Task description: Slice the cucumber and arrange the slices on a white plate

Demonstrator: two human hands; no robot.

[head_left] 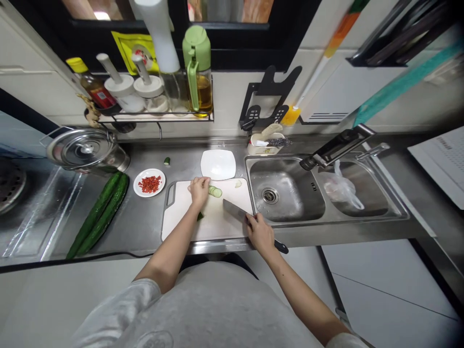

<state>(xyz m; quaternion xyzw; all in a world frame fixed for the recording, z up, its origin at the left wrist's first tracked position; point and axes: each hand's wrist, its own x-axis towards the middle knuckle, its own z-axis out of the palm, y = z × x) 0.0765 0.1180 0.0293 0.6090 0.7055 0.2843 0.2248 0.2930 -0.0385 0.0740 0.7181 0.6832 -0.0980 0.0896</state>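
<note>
My right hand [261,233] is closed around the black handle of a kitchen knife [235,210], its blade lying low over the white cutting board [224,227] and pointing up and left. On the board, my left hand [199,191] has its fingers drawn together at a short row of cucumber slices [216,192], gripping their left end; the fingertips partly hide it. A dark green cucumber piece [200,216] shows beside my left wrist. One pale slice [238,183] lies apart near the board's upper right corner.
Left of the board are a plate [137,190] of chopped red pieces, two whole cucumbers [101,212] and a lidded steel pot [87,150]. A white plate [218,164] and a cucumber end [167,161] sit behind. At right, the double sink [290,220] holds a plastic bag [342,188].
</note>
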